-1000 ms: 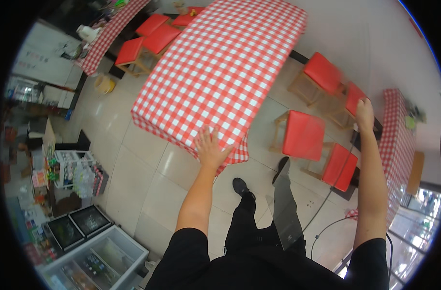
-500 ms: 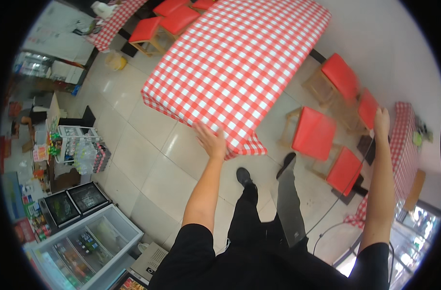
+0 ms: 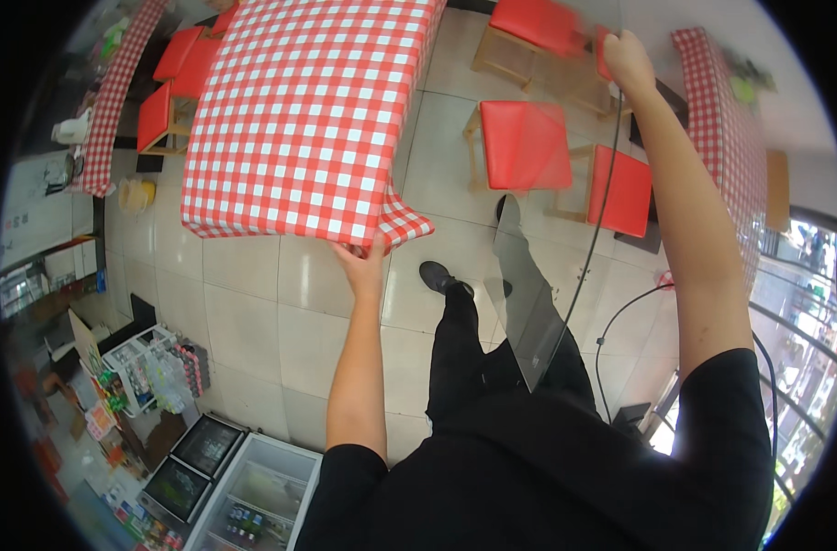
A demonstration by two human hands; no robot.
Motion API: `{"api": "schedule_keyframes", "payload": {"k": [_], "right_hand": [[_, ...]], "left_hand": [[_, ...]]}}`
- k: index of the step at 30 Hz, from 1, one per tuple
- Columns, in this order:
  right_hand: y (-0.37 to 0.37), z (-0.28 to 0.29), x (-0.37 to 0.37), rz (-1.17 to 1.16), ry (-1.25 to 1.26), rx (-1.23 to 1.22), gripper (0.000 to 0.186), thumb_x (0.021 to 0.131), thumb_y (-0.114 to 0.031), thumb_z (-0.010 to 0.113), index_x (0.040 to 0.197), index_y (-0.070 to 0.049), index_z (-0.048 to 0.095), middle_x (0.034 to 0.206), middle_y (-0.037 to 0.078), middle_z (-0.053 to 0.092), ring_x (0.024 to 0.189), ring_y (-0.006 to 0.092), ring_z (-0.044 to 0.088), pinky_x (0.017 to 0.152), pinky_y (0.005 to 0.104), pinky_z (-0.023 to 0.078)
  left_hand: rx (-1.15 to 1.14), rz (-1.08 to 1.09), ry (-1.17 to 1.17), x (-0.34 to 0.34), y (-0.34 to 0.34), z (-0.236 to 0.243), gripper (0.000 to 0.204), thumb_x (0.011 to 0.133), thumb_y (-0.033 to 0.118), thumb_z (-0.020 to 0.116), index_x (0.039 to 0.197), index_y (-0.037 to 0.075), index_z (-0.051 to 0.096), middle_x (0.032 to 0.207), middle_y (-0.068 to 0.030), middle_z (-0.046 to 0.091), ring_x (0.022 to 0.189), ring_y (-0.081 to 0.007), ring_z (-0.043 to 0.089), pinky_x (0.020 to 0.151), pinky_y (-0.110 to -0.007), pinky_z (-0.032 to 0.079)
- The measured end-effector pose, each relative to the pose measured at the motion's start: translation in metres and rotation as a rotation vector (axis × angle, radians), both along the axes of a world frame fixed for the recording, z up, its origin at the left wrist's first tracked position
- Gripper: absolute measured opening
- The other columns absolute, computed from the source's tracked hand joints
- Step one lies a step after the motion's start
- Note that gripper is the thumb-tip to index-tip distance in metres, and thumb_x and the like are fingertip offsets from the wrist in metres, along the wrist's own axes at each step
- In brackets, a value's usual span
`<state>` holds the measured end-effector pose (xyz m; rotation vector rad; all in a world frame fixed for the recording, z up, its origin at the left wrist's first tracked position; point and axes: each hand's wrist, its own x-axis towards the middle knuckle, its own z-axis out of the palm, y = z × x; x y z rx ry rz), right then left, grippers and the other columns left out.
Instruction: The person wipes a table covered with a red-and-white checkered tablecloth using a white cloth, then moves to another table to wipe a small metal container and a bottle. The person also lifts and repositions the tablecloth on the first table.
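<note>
My left hand (image 3: 361, 262) is at the near edge of a table, close to its right corner. Its thumb is up against the red-and-white checked tablecloth (image 3: 290, 138) and its fingers curl under the edge. A loose fold of the cloth (image 3: 405, 220) sticks out right of the hand. Raised at the upper right, my right hand (image 3: 628, 62) is closed in a fist. From it a thin dark edge runs down to a see-through grey sheet (image 3: 525, 303) hanging before my legs. How far the sheet extends is hard to make out.
Red-seated stools (image 3: 526, 145) stand right of the table, others (image 3: 157, 119) left. Another checked-cloth table (image 3: 717, 129) lines the right wall. A glass-topped freezer (image 3: 267, 487) and a bottle rack (image 3: 152, 367) are at lower left. A black cable (image 3: 620, 312) loops at right.
My left hand has gone from lying with spread fingers at the table corner to gripping its edge. The view has turned, and the right fist with the sheet appears higher.
</note>
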<state>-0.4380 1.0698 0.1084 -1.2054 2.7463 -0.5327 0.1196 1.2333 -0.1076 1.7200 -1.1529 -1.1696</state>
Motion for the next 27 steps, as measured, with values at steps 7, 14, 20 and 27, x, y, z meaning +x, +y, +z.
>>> {"api": "schedule_keyframes", "payload": {"k": [7,14,20,27], "right_hand": [[0.011,0.038,0.050,-0.155,-0.182,-0.006,0.037,0.100,-0.029,0.050,0.123,-0.003,0.062,0.123,0.031,0.068,0.110,0.0450,0.068,0.094,0.0538,0.052],[0.000,-0.010,-0.012,0.155,0.118,0.269,0.033,0.099,-0.025,0.048,0.117,-0.002,0.064,0.116,0.028,0.070,0.108,0.0461,0.068,0.093,0.0539,0.052],[0.000,0.015,0.035,-0.076,-0.053,0.005,0.035,0.101,-0.025,0.045,0.119,-0.002,0.064,0.121,0.027,0.070,0.109,0.0434,0.069,0.094,0.0513,0.054],[0.000,0.022,0.045,-0.055,-0.126,0.009,0.050,0.101,-0.034,0.041,0.132,-0.001,0.062,0.132,0.030,0.067,0.124,0.0461,0.064,0.105,0.0522,0.049]], "left_hand": [[0.175,-0.091,-0.175,-0.007,-0.007,-0.032,0.071,0.093,0.034,0.079,0.147,-0.002,0.051,0.144,-0.0228,0.060,0.128,-0.0371,0.062,0.101,-0.045,0.050],[0.309,-0.338,-0.558,-0.008,-0.012,-0.030,0.063,0.089,0.039,0.081,0.134,-0.001,0.064,0.136,-0.0224,0.065,0.119,-0.0393,0.067,0.099,-0.047,0.053],[0.134,-0.263,-0.689,0.018,0.016,-0.053,0.050,0.095,0.037,0.073,0.130,0.002,0.066,0.121,-0.0185,0.067,0.109,-0.0372,0.067,0.095,-0.049,0.054],[0.229,-0.285,-0.601,0.053,0.017,-0.039,0.032,0.091,0.018,0.066,0.120,0.004,0.066,0.118,-0.0146,0.066,0.109,-0.0378,0.066,0.094,-0.049,0.054]]}}
